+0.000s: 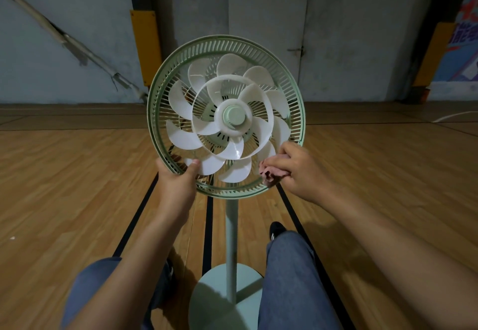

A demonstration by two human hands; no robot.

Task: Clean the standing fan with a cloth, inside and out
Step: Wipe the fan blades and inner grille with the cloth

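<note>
A pale green standing fan stands in front of me, its front grille off, so the white blades and green hub are bare inside the rear guard ring. My left hand grips the ring's lower left rim, thumb lying over the inner slats. My right hand holds a bunched pink cloth against the lower right of the ring, next to a blade tip. The fan's pole runs down to a round base between my knees.
I sit on a wooden floor marked with black lines. My legs in blue jeans flank the base, one dark shoe beside the pole. A grey wall with a white door and yellow pads lies behind.
</note>
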